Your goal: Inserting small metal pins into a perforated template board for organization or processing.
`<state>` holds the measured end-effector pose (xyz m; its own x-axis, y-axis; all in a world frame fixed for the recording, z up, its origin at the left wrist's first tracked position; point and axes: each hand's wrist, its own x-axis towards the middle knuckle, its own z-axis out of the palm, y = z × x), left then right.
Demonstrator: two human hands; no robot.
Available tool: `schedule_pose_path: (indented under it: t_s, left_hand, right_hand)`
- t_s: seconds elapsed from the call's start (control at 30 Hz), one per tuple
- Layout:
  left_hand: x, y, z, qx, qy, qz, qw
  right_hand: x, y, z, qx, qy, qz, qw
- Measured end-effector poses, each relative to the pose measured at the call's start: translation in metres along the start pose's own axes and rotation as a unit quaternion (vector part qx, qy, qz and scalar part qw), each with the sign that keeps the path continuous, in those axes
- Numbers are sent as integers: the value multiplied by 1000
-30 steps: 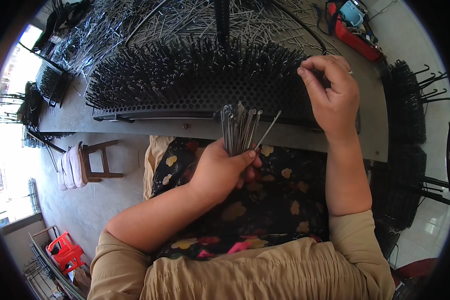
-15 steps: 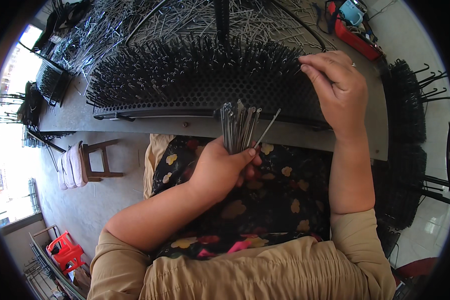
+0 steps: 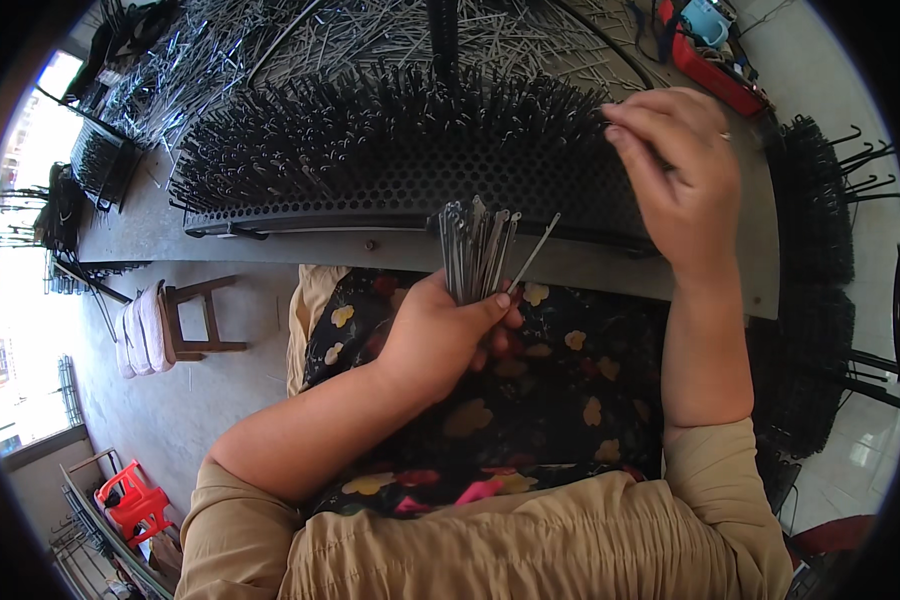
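Observation:
My left hand (image 3: 432, 338) is closed around a bundle of thin metal strips (image 3: 475, 250), held upright over my lap with small holes at some tips. One strip (image 3: 536, 252) leans out to the right, by the thumb. My right hand (image 3: 685, 165) is raised at the right end of a black perforated rack (image 3: 530, 190). Its thumb and forefinger are pinched beside the rack's dark hook-ended rods (image 3: 370, 125); anything between them is too small to make out. The rods stand densely in the holes, while the front rows of holes are bare.
Loose metal strips (image 3: 370, 40) lie heaped on the table (image 3: 135, 225) behind the rack. A red box (image 3: 715, 75) with a blue cup (image 3: 705, 22) sits far right. Racks of dark hooks (image 3: 815, 220) stand on the right. A wooden stool (image 3: 205, 315) and a red chair (image 3: 132, 500) are at left.
My right hand has shifted slightly to the right and away from me, its fingers still pinched. My left hand and the bundle have hardly moved.

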<state>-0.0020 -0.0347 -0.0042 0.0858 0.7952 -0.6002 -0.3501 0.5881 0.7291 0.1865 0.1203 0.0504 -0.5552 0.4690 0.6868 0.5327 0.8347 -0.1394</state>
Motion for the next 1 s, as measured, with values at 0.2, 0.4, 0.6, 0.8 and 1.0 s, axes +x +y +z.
schedule_pose_path:
  t_s: [0.2,0.4,0.6,0.8,1.0]
  left_hand:
    - [0,1,1,-1,6,-3,1000]
    - [-1,0,6,10,-3,1,1000]
    - [-8,-4,4,13,5,1,1000]
    - [-11,4,5,42,0,21,999]
    - [-6,4,4,49,-14,-2,999]
  right_hand:
    - [14,-24,-101,324,12,-124,938]
    - [-29,17,-144,311,31,-111,943]
    - [-26,-18,-134,313,47,-106,943]
    - [-62,25,-181,299,72,-146,940]
    - [-78,78,-200,279,94,-183,938]
